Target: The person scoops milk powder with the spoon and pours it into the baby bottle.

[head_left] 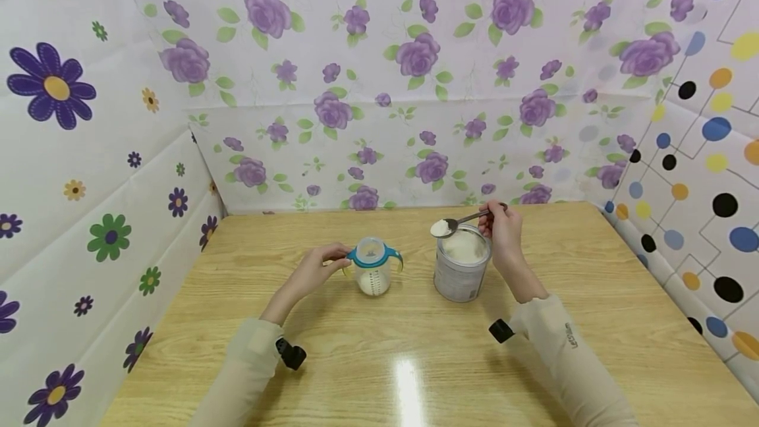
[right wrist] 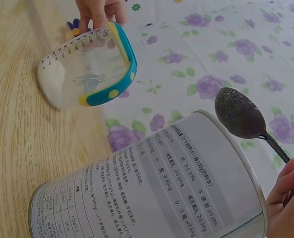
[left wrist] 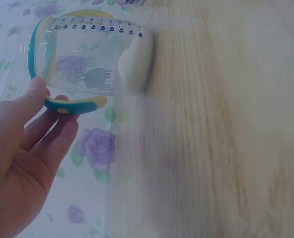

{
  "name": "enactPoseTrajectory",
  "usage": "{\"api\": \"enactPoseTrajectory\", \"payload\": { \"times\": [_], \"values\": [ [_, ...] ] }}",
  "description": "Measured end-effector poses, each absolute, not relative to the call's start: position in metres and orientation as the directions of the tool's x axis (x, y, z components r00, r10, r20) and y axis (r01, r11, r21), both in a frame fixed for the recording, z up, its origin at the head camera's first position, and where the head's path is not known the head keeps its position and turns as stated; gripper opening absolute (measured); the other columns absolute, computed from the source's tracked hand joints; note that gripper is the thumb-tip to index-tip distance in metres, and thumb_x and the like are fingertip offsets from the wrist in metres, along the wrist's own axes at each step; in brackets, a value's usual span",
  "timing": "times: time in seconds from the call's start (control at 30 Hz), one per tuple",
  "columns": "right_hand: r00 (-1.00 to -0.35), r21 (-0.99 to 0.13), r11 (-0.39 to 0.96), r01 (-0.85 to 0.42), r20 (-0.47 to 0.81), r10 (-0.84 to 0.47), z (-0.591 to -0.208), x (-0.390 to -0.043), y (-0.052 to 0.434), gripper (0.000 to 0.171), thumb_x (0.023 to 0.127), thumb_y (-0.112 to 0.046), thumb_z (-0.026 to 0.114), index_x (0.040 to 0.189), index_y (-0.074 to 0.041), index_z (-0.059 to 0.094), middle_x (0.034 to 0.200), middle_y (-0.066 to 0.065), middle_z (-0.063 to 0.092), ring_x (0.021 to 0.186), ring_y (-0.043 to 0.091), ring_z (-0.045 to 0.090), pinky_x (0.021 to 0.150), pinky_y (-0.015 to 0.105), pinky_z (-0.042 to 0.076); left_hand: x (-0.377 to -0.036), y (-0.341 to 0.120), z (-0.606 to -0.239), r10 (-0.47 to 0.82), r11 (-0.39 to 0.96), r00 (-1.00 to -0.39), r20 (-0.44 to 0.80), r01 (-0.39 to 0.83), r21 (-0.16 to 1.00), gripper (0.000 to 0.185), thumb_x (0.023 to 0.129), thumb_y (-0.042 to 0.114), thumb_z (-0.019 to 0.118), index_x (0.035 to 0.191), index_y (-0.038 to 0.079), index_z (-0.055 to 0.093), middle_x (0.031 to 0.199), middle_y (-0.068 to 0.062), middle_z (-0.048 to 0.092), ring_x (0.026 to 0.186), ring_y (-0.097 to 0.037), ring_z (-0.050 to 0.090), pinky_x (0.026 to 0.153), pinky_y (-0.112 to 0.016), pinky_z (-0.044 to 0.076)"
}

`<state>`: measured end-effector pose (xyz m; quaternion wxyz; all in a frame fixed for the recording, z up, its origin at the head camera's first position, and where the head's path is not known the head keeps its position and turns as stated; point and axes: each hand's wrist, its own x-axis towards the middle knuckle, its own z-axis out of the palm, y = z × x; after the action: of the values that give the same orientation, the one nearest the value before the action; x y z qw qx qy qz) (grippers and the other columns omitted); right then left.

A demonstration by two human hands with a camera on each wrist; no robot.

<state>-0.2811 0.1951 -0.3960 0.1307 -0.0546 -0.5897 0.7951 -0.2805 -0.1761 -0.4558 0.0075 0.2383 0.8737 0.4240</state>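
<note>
A clear baby bottle [head_left: 373, 280] with a blue collar and two blue-and-yellow handles stands on the table, its top open. White powder [left wrist: 135, 64] lies in its bottom. My left hand [head_left: 313, 273] pinches the bottle's left handle [left wrist: 72, 106] between thumb and fingers. To the right stands an open tin [head_left: 458, 280] with printed labels, holding pale powder [head_left: 465, 248]. Over the tin's rim, my right hand [head_left: 504, 232] grips a dark metal spoon [right wrist: 240, 113] by its handle. A heap of white powder [head_left: 441, 228] sits in the spoon's bowl.
The wooden table [head_left: 356, 361] meets a flower-patterned cloth [head_left: 379, 137] at the back. Patterned sheets also hang at the left and right sides. A gap of bare table lies between bottle and tin. Small black wrist cameras [head_left: 290, 353] are worn on both sleeves.
</note>
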Motion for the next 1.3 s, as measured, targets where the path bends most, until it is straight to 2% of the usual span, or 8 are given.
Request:
{"api": "enactPoseTrajectory", "payload": {
  "times": [0.37,0.73,1.0,1.3],
  "values": [
    [-0.964,-0.948,-0.283,-0.146,0.071,0.257,-0.397,-0.283,0.189,0.03,0.103,-0.015,0.043,0.079,-0.006,0.057,0.054,-0.005,0.054,0.043,0.004,0.048,0.04,0.013,0.038,-0.281,-0.177,-0.457,0.429,0.521,-0.886,0.177,0.402,0.753,0.021,0.097,0.023,0.059,0.116,0.019,0.067,0.113,-0.004,0.07,0.107,-0.024,0.066,0.09,-0.043,0.056],
    [-0.971,-0.949,-0.285,-0.138,0.073,0.228,-0.395,-0.281,0.184,0.03,0.104,-0.015,0.041,0.079,-0.006,0.057,0.055,-0.005,0.054,0.044,0.004,0.048,0.042,0.013,0.039,-0.281,-0.176,-0.456,0.436,0.508,-0.874,0.213,0.434,0.744,0.02,0.096,0.02,0.06,0.114,0.016,0.068,0.11,-0.005,0.071,0.105,-0.024,0.067,0.087,-0.042,0.057],
    [-0.976,-0.949,-0.29,-0.124,0.064,0.208,-0.396,-0.281,0.182,0.029,0.104,-0.016,0.041,0.083,-0.004,0.056,0.056,-0.005,0.054,0.046,0.004,0.048,0.043,0.013,0.039,-0.28,-0.176,-0.457,0.431,0.51,-0.881,0.195,0.417,0.752,0.019,0.097,0.02,0.06,0.113,0.017,0.068,0.11,-0.005,0.071,0.106,-0.024,0.067,0.089,-0.043,0.056],
    [-0.982,-0.95,-0.291,-0.116,0.066,0.176,-0.397,-0.281,0.179,0.028,0.105,-0.016,0.041,0.086,-0.002,0.055,0.058,-0.005,0.055,0.047,0.004,0.049,0.043,0.013,0.039,-0.28,-0.175,-0.456,0.432,0.475,-0.875,0.216,0.425,0.771,0.02,0.096,0.018,0.06,0.114,0.012,0.068,0.111,-0.011,0.071,0.106,-0.03,0.066,0.089,-0.048,0.055]
  ]
}}
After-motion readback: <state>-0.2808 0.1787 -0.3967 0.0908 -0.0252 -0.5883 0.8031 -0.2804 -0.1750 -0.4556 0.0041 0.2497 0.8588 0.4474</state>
